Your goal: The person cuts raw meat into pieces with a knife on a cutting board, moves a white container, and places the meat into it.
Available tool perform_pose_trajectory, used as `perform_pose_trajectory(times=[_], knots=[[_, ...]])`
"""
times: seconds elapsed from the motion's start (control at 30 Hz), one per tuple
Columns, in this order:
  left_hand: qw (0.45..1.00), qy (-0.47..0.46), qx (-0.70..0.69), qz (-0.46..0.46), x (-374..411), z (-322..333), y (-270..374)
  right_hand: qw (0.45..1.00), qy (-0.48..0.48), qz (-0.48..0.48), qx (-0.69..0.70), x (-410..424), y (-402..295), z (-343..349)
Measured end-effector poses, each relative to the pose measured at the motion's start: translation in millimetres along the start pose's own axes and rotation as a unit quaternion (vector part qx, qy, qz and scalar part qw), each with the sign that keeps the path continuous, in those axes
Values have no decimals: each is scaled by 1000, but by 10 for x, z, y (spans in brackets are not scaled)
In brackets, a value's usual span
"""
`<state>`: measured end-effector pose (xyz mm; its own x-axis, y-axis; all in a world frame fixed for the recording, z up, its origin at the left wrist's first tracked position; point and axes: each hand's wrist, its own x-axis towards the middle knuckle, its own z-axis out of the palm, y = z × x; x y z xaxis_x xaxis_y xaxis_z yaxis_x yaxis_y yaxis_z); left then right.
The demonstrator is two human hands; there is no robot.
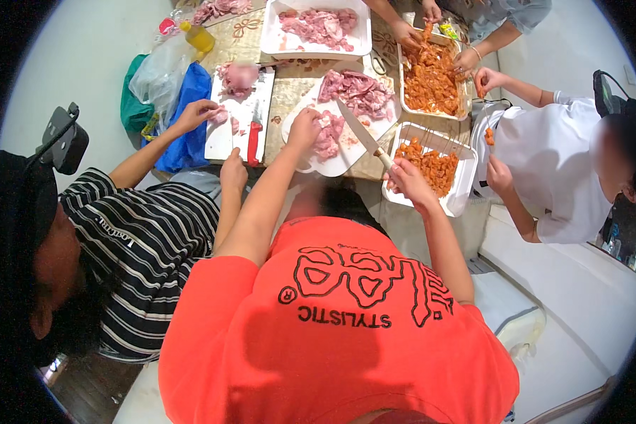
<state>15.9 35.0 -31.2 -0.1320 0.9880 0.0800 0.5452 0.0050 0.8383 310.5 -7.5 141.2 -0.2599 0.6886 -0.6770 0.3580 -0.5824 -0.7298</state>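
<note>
My right hand [411, 177] grips the pale handle of a kitchen knife [359, 128]. Its blade points up and to the left, above the white cutting board [335, 168]. At the board's left side, my left hand [305, 129] has its fingers on the edge of a smaller pile of cut raw meat [327, 139]; part of that meat is hidden behind the hand. A bigger heap of raw meat [358, 93] lies farther back on the same board.
Left, a co-worker's hands [234, 168] work at another board [220, 146] with a red-handled knife [254, 143]. Behind stands a tray of raw meat [369, 37]. Trays of marinated meat [464, 110] and skewers [470, 175] are at right, where other people's hands [501, 172] work. Scissors [377, 62] lie between.
</note>
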Motion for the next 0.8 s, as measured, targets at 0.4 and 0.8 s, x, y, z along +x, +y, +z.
perform_pose_trajectory(times=[0.4, 0.8], knots=[[976, -59, 203, 49, 77, -33, 330, 998, 47, 31, -1, 36, 180, 113], [970, -48, 236, -13, 130, -13, 330, 988, 57, -57, -133, 149, 445, 209]])
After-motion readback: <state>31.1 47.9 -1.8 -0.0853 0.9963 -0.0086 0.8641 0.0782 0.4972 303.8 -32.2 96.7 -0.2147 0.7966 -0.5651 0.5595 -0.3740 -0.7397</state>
